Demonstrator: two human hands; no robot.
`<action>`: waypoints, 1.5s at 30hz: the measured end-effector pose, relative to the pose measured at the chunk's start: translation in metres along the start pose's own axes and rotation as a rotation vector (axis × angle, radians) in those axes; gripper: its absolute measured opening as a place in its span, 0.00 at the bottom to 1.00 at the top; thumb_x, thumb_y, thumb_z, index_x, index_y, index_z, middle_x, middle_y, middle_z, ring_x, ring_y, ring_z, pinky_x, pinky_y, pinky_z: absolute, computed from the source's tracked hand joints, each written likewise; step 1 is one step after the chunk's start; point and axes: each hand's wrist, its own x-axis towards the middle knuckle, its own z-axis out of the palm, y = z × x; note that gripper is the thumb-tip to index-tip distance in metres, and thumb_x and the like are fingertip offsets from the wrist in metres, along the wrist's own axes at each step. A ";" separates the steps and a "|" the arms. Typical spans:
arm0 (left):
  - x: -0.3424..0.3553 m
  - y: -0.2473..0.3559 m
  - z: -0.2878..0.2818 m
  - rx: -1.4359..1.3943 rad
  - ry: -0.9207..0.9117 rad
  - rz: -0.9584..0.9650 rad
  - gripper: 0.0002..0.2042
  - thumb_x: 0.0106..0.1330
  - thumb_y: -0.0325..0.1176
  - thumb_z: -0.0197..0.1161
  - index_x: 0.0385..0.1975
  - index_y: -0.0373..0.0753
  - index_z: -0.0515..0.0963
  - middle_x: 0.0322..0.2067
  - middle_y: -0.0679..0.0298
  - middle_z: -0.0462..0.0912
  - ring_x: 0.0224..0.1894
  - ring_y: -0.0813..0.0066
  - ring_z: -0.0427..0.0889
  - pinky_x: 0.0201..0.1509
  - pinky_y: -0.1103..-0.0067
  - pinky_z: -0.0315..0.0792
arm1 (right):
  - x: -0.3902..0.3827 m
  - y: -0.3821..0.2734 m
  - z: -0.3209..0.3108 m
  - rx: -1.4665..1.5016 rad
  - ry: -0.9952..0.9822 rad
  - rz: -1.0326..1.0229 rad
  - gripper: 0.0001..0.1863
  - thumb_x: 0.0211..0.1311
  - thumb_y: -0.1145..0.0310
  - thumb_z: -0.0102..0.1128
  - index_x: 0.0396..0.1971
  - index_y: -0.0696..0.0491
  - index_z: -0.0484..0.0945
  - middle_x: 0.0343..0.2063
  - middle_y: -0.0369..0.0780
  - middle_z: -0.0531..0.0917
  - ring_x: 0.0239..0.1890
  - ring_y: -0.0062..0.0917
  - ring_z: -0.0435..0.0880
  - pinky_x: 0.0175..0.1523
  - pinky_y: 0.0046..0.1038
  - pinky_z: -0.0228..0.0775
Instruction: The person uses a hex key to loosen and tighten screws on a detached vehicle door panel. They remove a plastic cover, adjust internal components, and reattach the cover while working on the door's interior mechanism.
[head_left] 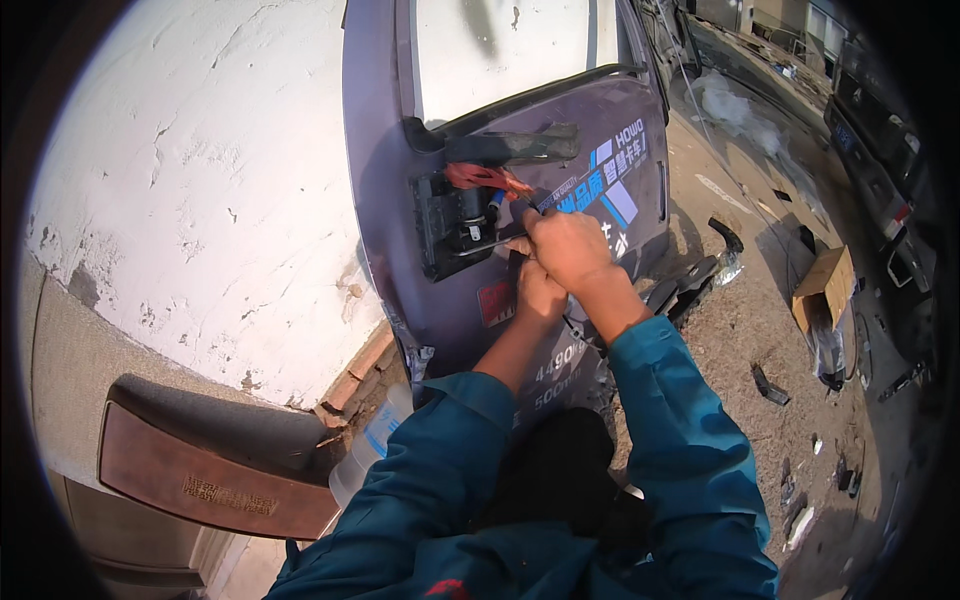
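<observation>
My right hand point(570, 245) is closed around a slim metal tool point(495, 245), whose shaft reaches left toward a black handle housing point(435, 225) on a grey-purple vehicle door point(390, 300). My left hand point(540, 292) is closed just beneath it; what its fingers grip is hidden. A crumpled red item point(480, 176) lies across the housing, beside a small blue part point(496, 200). A dark bar point(505, 145) sits above them. The door stands upright near a white wall point(200, 170) and carries printed stickers.
A brown board point(220, 470) and a translucent container point(355, 465) are low on the left. At right are a cardboard box point(822, 275), crumpled plastic point(730, 105), scattered dark fragments point(770, 385) on the concrete and a dark vehicle point(870, 160). Dark trim pieces point(680, 285) lie beside the door.
</observation>
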 end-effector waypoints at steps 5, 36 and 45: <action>0.006 -0.030 -0.023 0.106 -0.004 -0.041 0.16 0.79 0.37 0.61 0.58 0.33 0.82 0.46 0.55 0.91 0.49 0.61 0.90 0.56 0.66 0.80 | -0.012 -0.010 0.000 0.395 0.047 0.192 0.19 0.74 0.56 0.68 0.51 0.57 0.87 0.39 0.52 0.92 0.42 0.48 0.93 0.49 0.41 0.85; 0.010 0.126 -0.194 0.998 0.321 0.724 0.13 0.58 0.19 0.71 0.43 0.34 0.89 0.23 0.62 0.82 0.21 0.66 0.81 0.25 0.71 0.74 | 0.032 -0.040 0.017 1.588 0.314 0.608 0.14 0.78 0.76 0.60 0.58 0.62 0.73 0.38 0.44 0.86 0.35 0.29 0.88 0.40 0.29 0.86; 0.008 0.124 -0.192 0.967 0.357 0.696 0.13 0.58 0.18 0.70 0.43 0.33 0.89 0.23 0.61 0.82 0.21 0.65 0.81 0.25 0.70 0.74 | 0.009 -0.007 0.005 1.345 0.065 0.474 0.10 0.76 0.74 0.65 0.50 0.62 0.84 0.43 0.45 0.90 0.40 0.28 0.91 0.41 0.31 0.85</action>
